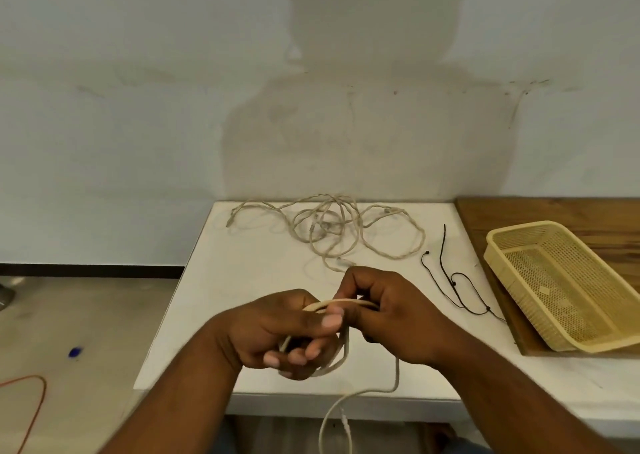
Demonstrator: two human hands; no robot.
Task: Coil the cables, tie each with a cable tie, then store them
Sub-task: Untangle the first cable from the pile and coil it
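Both hands, left hand point(277, 329) and right hand point(388, 315), pinch a pale cable point(341, 349) coil, seemingly small; its dangling tail could spring the loops if either grip loosens

A thin, pale cream cable point(341, 346) is bent into small loops above the front of the flat white table top point(249, 280). Its loose end hangs down past the table's front edge. More pale cream cables point(329, 227) lie in a messy tangle at the back of the table. Thin black cable ties point(450, 277) lie to the right of the tangle. A yellow plastic basket with tiny holes point(561, 284) sits tilted on the right.
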